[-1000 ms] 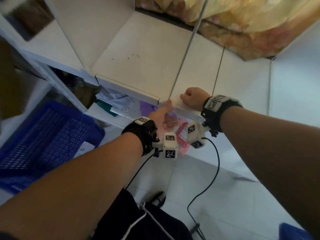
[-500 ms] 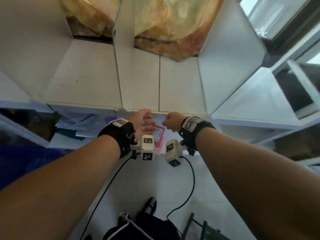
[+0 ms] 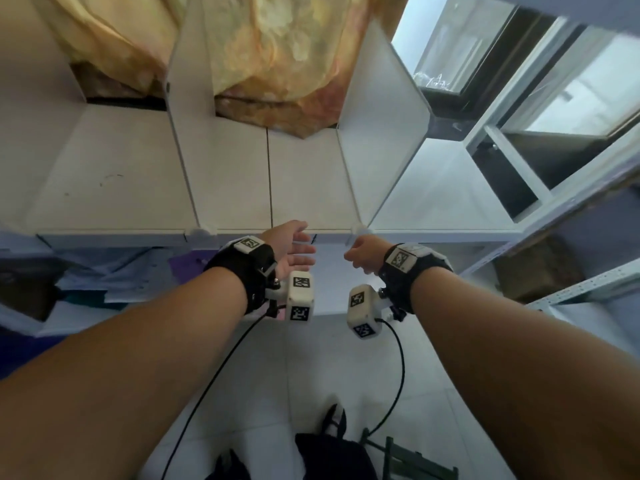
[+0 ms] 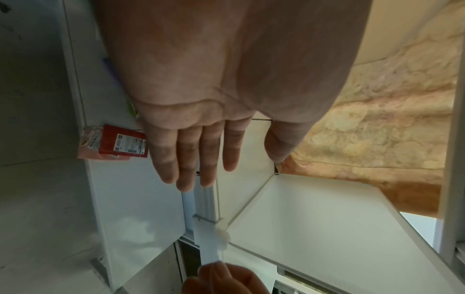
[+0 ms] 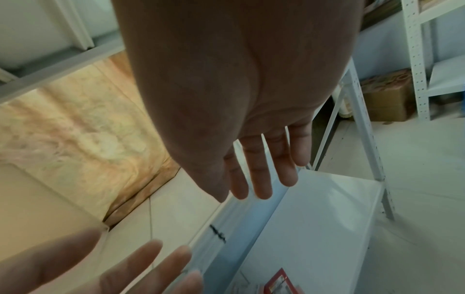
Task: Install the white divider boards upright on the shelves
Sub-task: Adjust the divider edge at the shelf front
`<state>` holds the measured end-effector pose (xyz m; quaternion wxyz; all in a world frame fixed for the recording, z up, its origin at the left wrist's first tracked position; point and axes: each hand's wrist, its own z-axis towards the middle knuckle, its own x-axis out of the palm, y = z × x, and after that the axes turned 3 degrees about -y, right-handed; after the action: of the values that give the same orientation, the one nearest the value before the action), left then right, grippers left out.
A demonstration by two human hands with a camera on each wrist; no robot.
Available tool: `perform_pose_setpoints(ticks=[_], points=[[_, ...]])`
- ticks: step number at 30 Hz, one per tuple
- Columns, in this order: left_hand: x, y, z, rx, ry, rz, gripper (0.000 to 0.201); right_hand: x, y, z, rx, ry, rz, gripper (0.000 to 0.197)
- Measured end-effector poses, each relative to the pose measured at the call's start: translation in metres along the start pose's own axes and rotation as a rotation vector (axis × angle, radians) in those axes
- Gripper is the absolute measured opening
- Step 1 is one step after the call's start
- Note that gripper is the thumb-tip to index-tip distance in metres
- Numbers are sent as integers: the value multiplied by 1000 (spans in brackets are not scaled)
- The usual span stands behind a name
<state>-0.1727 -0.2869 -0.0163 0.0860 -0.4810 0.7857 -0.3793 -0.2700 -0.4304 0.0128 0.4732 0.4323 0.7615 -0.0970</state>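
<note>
Two white divider boards stand upright on the white shelf (image 3: 114, 174): the left divider (image 3: 188, 116) and the right divider (image 3: 377, 126). A small white clip (image 3: 199, 233) sits at the front foot of the left one, and another clip (image 4: 222, 232) at the right one. My left hand (image 3: 298, 247) hovers at the shelf's front edge between the boards with its fingers (image 4: 193, 159) straight and holding nothing. My right hand (image 3: 358, 256) is just below the right divider's foot. Its fingers (image 5: 261, 175) are stretched over the edge and hold nothing.
A yellow curtain (image 3: 277, 64) hangs behind the shelf. A red packet (image 4: 120, 144) and papers (image 3: 97, 278) lie on the lower shelf. At the right are a grey metal rack (image 3: 588, 282), a cardboard box (image 3: 533, 268) and a window. A dark bag (image 3: 332, 455) lies on the floor.
The head view has swung right, which brings the right divider into sight. Both hands have come off the shelf's front edge and moved apart, and the left hand's fingers have straightened.
</note>
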Motion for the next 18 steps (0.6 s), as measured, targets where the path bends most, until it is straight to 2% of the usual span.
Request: perform_pose_setpoints(ticks=[2,4,7,12,15,18], points=[[14,-1,6,-2,-12,2,44,-11,-19,6,25,-14,15,15],[31,1,15,-21,-21,-6,50,-24,-40,15,24,-31,27,12],[56,4,30,-68,-28,-27,58,-42,-66,36,-24,-75,21,22],[103,14,63,-120,-113,-126,68,-64,-94,84,-141,-66,-81,35],[129,22,83,-141,-168,-216,73,-73,-102,113,-220,-35,-133,35],[145,31,95,-145,-216,-312,69,-73,-102,143,-289,45,-179,42]])
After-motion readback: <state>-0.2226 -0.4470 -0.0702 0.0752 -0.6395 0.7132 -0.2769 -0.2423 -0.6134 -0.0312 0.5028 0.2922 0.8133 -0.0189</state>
